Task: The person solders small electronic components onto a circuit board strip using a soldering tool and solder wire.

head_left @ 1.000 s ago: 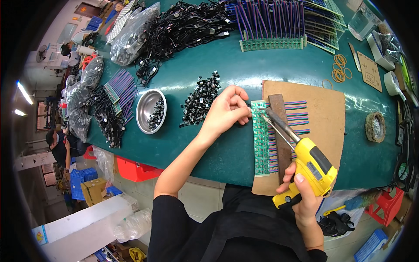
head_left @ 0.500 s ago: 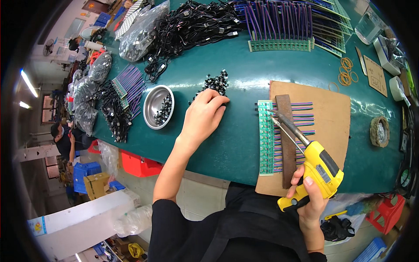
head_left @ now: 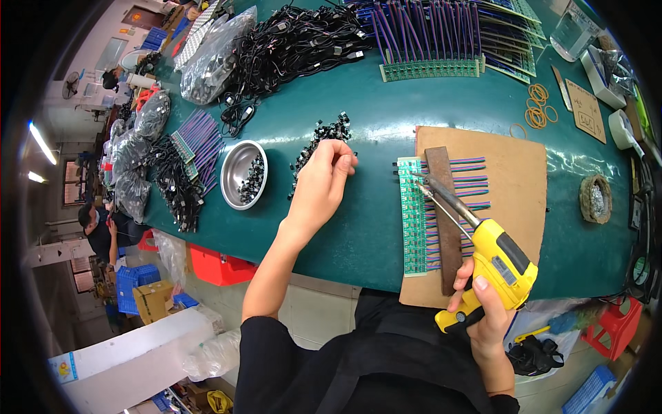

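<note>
My right hand (head_left: 487, 308) grips a yellow soldering gun (head_left: 498, 259). Its metal tip reaches over the upper part of a green circuit board panel (head_left: 413, 234), near the small black parts at its top left edge. A rusty metal bar (head_left: 442, 221) lies across the coloured wires (head_left: 471, 183) that run rightward from the panel. Beneath them is a brown cardboard sheet (head_left: 520, 179). My left hand (head_left: 323, 181) is at a pile of small black components (head_left: 336, 128), thumb and fingers pinched together. What sits between those fingertips is too small to make out.
A steel bowl (head_left: 227, 181) holds more black components. Behind lie black cables (head_left: 296, 45) and stacked wired panels (head_left: 431, 71). Rubber bands (head_left: 536, 114) and a round solder-filled holder (head_left: 596, 199) are on the right. Another person (head_left: 103, 231) sits far left.
My left hand has drawn its fingertips together and shifted slightly beside the pile. The soldering gun stays over the panel's upper part. The whole view has shifted a little.
</note>
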The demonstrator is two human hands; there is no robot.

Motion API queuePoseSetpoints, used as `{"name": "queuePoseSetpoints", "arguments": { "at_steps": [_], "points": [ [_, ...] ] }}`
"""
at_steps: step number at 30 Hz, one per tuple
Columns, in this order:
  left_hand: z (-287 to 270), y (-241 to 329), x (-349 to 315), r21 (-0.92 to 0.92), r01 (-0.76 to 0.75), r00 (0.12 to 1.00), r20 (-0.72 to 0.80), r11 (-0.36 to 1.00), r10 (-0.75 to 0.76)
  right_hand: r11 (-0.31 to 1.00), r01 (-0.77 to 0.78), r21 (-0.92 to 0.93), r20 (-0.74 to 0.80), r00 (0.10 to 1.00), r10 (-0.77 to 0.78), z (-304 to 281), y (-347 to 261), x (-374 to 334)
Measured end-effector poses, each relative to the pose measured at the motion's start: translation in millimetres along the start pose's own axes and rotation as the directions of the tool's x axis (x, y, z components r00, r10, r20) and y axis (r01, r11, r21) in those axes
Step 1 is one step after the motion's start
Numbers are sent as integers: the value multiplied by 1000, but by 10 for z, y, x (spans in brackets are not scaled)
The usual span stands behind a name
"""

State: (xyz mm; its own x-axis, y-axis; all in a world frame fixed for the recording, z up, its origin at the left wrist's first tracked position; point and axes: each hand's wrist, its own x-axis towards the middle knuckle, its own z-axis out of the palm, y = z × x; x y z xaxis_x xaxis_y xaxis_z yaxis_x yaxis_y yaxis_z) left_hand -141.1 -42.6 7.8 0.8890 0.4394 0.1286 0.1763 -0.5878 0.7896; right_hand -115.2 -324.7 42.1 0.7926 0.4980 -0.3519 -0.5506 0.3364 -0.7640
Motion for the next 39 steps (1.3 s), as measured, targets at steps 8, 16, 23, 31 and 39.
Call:
{"name": "queuePoseSetpoints", "arguments": {
  "at_steps": [8, 16, 23, 31, 39],
  "points": [
    [91, 107, 26, -481, 421, 885, 404, 769, -231, 1000, -14, -4, -15, 1000, 13, 23, -17, 14],
    [272, 126, 62, -478, 448, 865, 445, 755, -231, 998, -60, -19, 19, 998, 60, -42, 77, 5],
    [297, 90, 128, -487, 474, 853, 461, 733, -244, 999, -35, -38, 27, 999, 36, -13, 104, 29],
    [291, 52, 142, -476, 480, 843, 481, 737, -239, 995, -64, -74, 16, 998, 66, 44, 82, 23],
    [301, 47, 147, -484, 487, 840, 486, 727, -240, 995, -59, -86, 21, 998, 61, 5, 81, 2]
  ]
}}
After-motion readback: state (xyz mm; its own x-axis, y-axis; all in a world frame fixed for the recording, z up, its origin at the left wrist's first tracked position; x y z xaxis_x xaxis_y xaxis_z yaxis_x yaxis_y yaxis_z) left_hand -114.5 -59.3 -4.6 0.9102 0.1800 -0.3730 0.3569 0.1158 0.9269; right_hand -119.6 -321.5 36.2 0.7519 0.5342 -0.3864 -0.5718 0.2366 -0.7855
